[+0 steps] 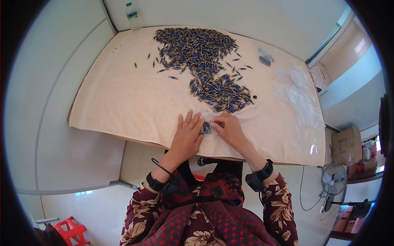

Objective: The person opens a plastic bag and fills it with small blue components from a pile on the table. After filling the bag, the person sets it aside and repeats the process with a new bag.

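Observation:
A small clear plastic bag (207, 117) lies near the front edge of the cloth-covered table, with several small blue-and-brass cylindrical parts (206, 128) inside. Flat across the bag's left side rests my left hand (187, 136), its fingers stretched out. My right hand (230, 130) pinches the bag's right edge between thumb and fingers; the fingertips are partly hidden. Just beyond my hands is a loose heap of the same blue-and-brass parts (223, 93), joined to a larger pile (196, 49) farther back.
A filled bag (266, 57) sits at the back right, with clear empty bags (301, 100) spread along the right side. A water bottle (132, 17) stands at the back left corner. Near the heap lies a small black piece (255, 97). A fan (333, 179) stands right of the table.

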Motion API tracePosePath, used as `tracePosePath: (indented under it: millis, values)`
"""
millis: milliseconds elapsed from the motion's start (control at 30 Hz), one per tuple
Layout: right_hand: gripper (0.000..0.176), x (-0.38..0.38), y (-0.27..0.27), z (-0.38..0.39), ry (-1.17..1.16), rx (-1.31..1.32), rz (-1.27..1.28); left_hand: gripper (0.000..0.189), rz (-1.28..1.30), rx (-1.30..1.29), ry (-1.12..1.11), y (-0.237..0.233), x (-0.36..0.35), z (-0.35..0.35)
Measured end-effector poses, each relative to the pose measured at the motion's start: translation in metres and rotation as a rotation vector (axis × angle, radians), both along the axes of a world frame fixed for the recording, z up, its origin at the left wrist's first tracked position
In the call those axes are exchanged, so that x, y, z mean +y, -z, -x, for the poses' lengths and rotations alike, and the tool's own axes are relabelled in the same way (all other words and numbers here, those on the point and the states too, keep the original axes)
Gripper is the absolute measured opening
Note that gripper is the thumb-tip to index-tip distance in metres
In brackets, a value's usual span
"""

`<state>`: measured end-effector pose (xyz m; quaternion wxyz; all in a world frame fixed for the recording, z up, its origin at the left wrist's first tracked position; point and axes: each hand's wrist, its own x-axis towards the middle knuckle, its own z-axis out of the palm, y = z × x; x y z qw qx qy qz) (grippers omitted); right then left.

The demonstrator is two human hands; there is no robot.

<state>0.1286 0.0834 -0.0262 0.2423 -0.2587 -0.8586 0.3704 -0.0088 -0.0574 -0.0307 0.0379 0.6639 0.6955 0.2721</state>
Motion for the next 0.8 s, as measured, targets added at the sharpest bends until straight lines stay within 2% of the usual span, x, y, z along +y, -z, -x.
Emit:
tracePosePath:
  millis: [67,167,300,400,433,500,667,767,800]
  values:
    - [0.010,-0.004,-0.001,-0.001,0.014,-0.022,-0.018,0.057,0.002,0.090,-0.056,-0.004,0.001,-0.004]
    - [0.011,-0.007,-0.003,-0.002,0.031,-0.073,-0.045,0.057,-0.021,0.110,0.026,0.000,0.007,-0.012]
    - [0.010,-0.007,-0.006,-0.008,0.001,-0.009,-0.075,0.056,0.013,0.108,0.076,0.003,0.011,-0.012]
    - [0.009,-0.003,-0.010,-0.020,0.108,0.116,0.125,0.056,0.042,0.111,0.082,0.001,0.011,-0.010]
    - [0.009,0.005,-0.013,-0.025,0.106,0.112,0.123,0.055,0.053,0.116,0.081,0.000,0.009,-0.010]
    - [0.011,0.025,-0.021,-0.029,0.264,0.050,0.001,0.055,0.065,0.120,0.079,-0.002,0.007,-0.011]
    - [0.018,0.050,-0.016,-0.017,0.301,-0.008,-0.118,0.055,0.061,0.138,0.072,-0.005,0.008,-0.013]
    - [0.024,0.053,-0.003,-0.002,0.387,-0.134,-0.525,0.055,0.041,0.137,0.063,-0.004,0.006,-0.011]
    - [0.024,0.053,-0.004,0.000,0.384,-0.131,-0.526,0.055,0.041,0.134,0.064,-0.004,0.006,-0.011]
